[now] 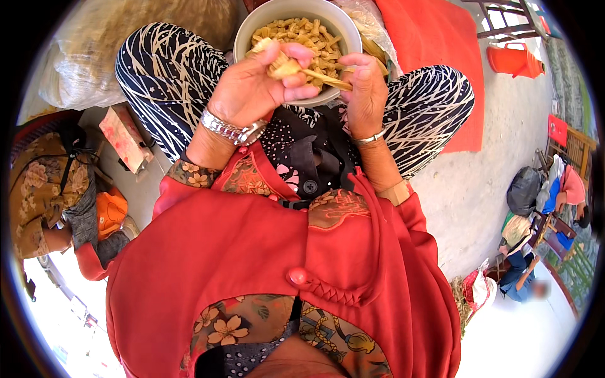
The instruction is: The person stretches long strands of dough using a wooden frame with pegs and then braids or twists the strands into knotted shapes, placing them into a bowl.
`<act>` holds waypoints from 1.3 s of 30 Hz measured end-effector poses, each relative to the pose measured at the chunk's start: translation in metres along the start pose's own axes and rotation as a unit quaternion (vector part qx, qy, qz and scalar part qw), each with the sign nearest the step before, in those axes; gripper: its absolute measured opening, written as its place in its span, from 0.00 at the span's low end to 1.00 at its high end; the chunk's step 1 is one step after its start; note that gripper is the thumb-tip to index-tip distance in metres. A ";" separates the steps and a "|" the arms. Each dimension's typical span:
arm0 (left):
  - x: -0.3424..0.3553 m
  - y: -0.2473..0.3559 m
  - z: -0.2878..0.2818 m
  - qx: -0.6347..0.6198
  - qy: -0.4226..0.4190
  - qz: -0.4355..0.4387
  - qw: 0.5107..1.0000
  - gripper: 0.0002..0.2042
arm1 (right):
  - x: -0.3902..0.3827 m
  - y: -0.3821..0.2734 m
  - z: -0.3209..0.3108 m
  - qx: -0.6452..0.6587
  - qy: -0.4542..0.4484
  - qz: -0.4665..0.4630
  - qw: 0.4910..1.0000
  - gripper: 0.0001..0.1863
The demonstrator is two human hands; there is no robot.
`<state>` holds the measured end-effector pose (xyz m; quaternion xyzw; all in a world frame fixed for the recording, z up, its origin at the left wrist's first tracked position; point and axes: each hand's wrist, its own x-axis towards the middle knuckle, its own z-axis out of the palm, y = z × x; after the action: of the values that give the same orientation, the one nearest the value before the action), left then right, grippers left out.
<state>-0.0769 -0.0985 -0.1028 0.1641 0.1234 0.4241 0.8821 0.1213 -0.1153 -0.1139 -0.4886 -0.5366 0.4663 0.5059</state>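
Near the top of the head view, both hands are raised over a white bowl (348,31) of small yellow-brown knotted pieces (296,30). My left hand (242,91), wearing a metal watch, is curled around the thick end of a pale yellow fibrous strip (322,77). The strip runs across to my right hand (367,94), which pinches its thin end between thumb and fingers. A thin bracelet circles the right wrist. What material the strip is made of, I cannot tell.
The bowl sits between my knees in patterned trousers (170,82). A large translucent sack (88,69) stands left, beside a small wooden block (126,138). Right are a red mat (435,50) and a red container (513,60). Other people sit at the left and far right.
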 end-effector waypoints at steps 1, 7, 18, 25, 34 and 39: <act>0.000 0.003 0.000 -0.002 -0.001 0.005 1.000 0.21 | 0.000 0.000 -0.002 -0.011 0.004 -0.007 1.000 0.16; 0.002 0.007 -0.003 0.032 0.036 0.025 0.999 0.22 | 0.000 -0.002 0.003 -0.172 -0.049 -0.075 0.981 0.11; 0.001 -0.008 0.006 0.251 0.247 0.003 0.936 0.09 | 0.003 0.009 0.009 -0.221 -0.069 -0.098 0.968 0.11; 0.000 -0.007 0.009 0.254 0.253 0.003 0.933 0.04 | 0.002 -0.002 0.024 -0.180 -0.163 -0.063 0.968 0.10; -0.015 0.007 0.013 0.198 0.283 0.105 0.933 0.01 | -0.004 -0.022 0.011 -0.242 -0.156 -0.112 0.951 0.13; -0.017 0.006 0.011 0.197 0.274 0.118 0.934 0.02 | -0.004 -0.021 0.006 -0.290 -0.145 -0.180 0.929 0.12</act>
<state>-0.0878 -0.1105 -0.0888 0.2251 0.4207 0.5205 0.7081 0.1144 -0.1208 -0.0932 -0.4364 -0.7948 0.2575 0.3341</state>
